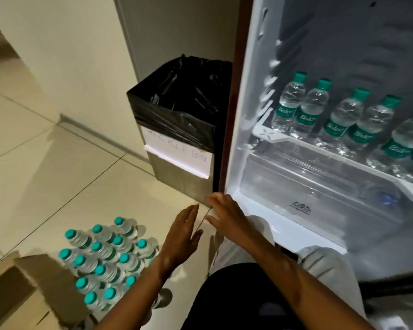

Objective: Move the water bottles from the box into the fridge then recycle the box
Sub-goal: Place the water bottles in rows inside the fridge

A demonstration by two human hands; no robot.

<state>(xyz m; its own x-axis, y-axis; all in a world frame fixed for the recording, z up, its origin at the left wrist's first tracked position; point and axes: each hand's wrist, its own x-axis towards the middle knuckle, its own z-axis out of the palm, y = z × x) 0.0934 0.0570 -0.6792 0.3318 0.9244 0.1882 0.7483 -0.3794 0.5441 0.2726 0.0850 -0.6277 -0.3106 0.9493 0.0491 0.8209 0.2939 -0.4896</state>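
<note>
With several bottles shelved, both hands, left hand (182,236) and right hand (224,215), hang open (holding nothing) between fridge (248,91) and floor bottles (105,258); the next grab likely means reaching down-left.

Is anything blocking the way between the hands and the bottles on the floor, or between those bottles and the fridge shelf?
Nothing visible does. Both hands, left and right, hover empty above the floor bottles; the fridge stands open, its shelf partly filled.

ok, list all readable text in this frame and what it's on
"Bisleri": on the green labels of the water bottles on the fridge shelf.
"RECYCLE BIN": handwritten, faint, on the white paper sign on the bin; first word partly blurred.
Small dark logo on the fridge base: too small to read.
Bottles on the floor: labels not readable.
</note>
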